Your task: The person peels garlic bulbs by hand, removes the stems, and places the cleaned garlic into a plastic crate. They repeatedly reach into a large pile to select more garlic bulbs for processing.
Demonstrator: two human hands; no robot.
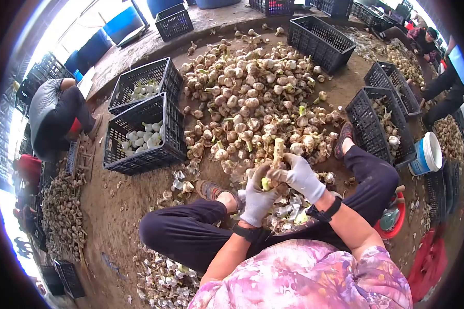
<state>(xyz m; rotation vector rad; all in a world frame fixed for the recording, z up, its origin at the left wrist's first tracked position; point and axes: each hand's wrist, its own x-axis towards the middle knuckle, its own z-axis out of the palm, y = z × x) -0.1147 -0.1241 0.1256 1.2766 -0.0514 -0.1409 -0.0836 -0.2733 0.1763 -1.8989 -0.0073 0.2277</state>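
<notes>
My left hand (257, 198), in a pale work glove with soiled fingers, is closed around a garlic bulb with a thick stalk (278, 150). The stalk stands up above my fingers. From the other side, my gloved right hand (305, 177) grips the same garlic, its fingertips meeting those of the left. Most of the bulb is hidden by my fingers; a green-yellow bit shows below them. Just beyond my hands lies a big heap of unpeeled garlic (252, 92). Loose papery skins (288, 210) cover the ground beneath my hands.
At left, a black crate (144, 157) holds white, cleaned bulbs, with another crate (121, 95) behind it. A crate (368, 126) on the right has garlic inside. Farther right are a white-and-blue bucket (427, 153) and a red basin (397, 226). People work at both sides.
</notes>
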